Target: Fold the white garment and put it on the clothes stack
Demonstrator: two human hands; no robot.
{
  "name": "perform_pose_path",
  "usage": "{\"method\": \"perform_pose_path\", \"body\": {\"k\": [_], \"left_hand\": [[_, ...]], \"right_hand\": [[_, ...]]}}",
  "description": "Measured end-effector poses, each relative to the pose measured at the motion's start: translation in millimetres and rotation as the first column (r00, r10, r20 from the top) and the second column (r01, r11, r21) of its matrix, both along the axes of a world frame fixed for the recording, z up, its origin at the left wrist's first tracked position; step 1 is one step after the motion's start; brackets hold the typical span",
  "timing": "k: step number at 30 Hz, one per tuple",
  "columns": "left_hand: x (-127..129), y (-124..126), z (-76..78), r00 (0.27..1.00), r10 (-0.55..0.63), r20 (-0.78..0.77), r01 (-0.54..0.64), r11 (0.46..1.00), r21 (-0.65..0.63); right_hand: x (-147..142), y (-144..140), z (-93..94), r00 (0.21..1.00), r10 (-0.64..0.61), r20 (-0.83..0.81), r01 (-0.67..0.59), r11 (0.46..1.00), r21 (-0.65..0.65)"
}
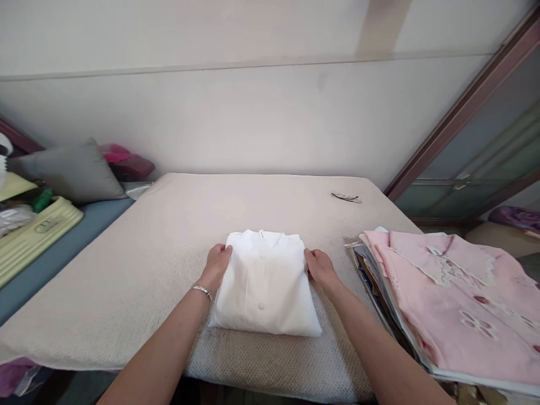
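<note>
Head view: white button-front shirt point(264, 281), folded to a near-rectangle, lies flat at the near-mid part of the textured cover cloth point(139, 270), directly in front of the person, collar end away, buttons up, prob. so the front lies smooth. L hand point(217, 263), w/ silvery bracelet point(202, 291) at the wrist, pinches the upper L edge, thumb on top; R hand point(321, 267) pinches the upper R edge approx. opposite. Fingertips under the fabric are hidden, so can't tell how far they reach in. Matched grips at both sides look meant to hold the fold square & even.

Pile of folded clothes point(366, 269) sits at R, pink embroidered blouse point(468, 298) on top, also face up; prob. put there to be w/in reach yet off the work area. Small dark thin item point(346, 197) lies near the far R corner, well apart from the shirt; too small to ID.
</note>
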State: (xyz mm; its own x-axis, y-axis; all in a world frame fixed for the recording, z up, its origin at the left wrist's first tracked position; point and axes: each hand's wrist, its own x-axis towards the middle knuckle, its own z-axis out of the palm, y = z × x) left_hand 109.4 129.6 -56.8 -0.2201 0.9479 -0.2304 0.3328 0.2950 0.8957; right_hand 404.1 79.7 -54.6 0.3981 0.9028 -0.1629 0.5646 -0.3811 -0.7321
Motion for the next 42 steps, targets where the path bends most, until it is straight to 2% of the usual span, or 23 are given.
{"method": "perform_pose_path", "body": {"k": [4,8,11,13,15,17,18,20,23,26,29,31,34,37,40,42], "left_hand": [[-1,4,-6.1,0.979,0.041,-0.202,-0.028,0.997,0.066],[0,5,-9.6,0.957,0.010,-0.290,0.009,0.998,0.064],[1,1,-3.3,0.944,-0.014,-0.331,0.035,0.998,0.059],[4,-4,6.2,0.910,-0.020,-0.415,0.068,0.993,0.101],[11,-12,15.0,0.825,-0.016,-0.565,0.158,0.966,0.204],[19,-21,17.0,0.697,-0.033,-0.716,0.339,0.896,0.288],[24,-25,14.5,0.632,-0.060,-0.773,0.436,0.852,0.290],[30,-30,3.2,0.529,-0.152,-0.835,0.572,0.790,0.219],[31,-29,-15.7,0.441,-0.258,-0.860,0.616,0.783,0.081],[26,-24,-17.7,0.417,-0.304,-0.856,0.605,0.796,0.013],[28,-31,-4.8,0.433,-0.310,-0.846,0.588,0.809,0.005],[35,-49,1.0,0.455,-0.279,-0.846,0.587,0.808,0.049],[48,-88,-4.2,0.445,-0.277,-0.852,0.661,0.743,0.103],[56,-119,-18.4,0.391,-0.336,-0.857,0.753,0.653,0.088],[58,-130,-26.3,0.382,-0.356,-0.853,0.769,0.634,0.080],[57,-132,-26.1,0.407,-0.355,-0.842,0.760,0.643,0.097]], "right_hand": [[2,4,-0.6,0.992,-0.014,0.128,0.016,1.000,-0.014],[1,6,-4.1,0.987,0.071,0.146,-0.072,0.997,0.003],[2,4,-4.7,0.982,0.085,0.166,-0.083,0.996,-0.020],[-1,0,-0.4,0.957,0.075,0.279,-0.059,0.996,-0.066],[-8,-5,6.6,0.888,0.088,0.451,-0.062,0.995,-0.073],[-21,-11,11.3,0.801,0.122,0.586,-0.139,0.990,-0.017],[-28,-13,10.8,0.773,0.143,0.618,-0.203,0.979,0.028],[-41,-17,2.4,0.735,0.218,0.643,-0.346,0.935,0.079],[-48,-17,-21.8,0.715,0.331,0.617,-0.436,0.900,0.023],[-44,-14,-36.9,0.716,0.365,0.595,-0.422,0.905,-0.047],[-44,-16,-30.8,0.710,0.370,0.599,-0.414,0.908,-0.070],[-50,-23,-22.5,0.713,0.349,0.608,-0.401,0.914,-0.054],[-60,-32,-19.9,0.703,0.351,0.619,-0.444,0.896,-0.004],[-61,-34,-31.6,0.699,0.398,0.594,-0.477,0.879,-0.028],[-53,-30,-40.5,0.699,0.421,0.578,-0.475,0.878,-0.064],[-49,-29,-35.2,0.690,0.430,0.582,-0.480,0.874,-0.077]]}}
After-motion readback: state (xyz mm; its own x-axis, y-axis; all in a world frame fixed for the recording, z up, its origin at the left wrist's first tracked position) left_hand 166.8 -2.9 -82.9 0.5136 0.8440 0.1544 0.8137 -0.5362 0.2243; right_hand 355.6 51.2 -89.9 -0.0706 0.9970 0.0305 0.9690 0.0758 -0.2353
